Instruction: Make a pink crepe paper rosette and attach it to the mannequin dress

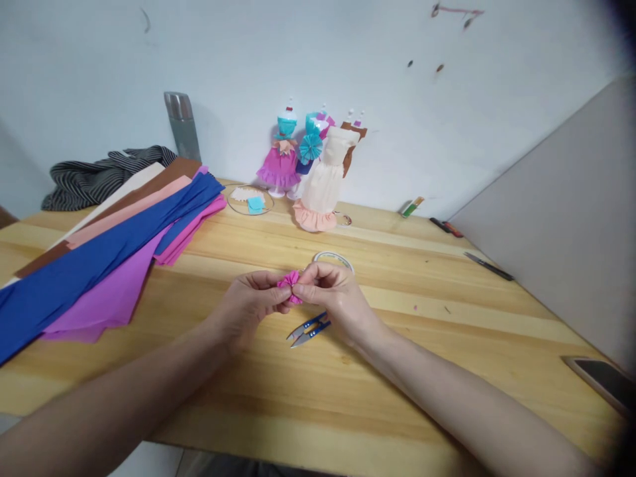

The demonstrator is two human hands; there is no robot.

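Pleats in the head view already spread round the pink rosette [289,278], so the shaping looks well along; whether its centre is secured, I can't tell. It is off the dressed forms [325,175] behind. Any trimming or fastening left is unclear. The rosette sits above the table [278,404], between the fingertips, the left hand [248,301] pinching one side, the right hand [340,295] its centre.
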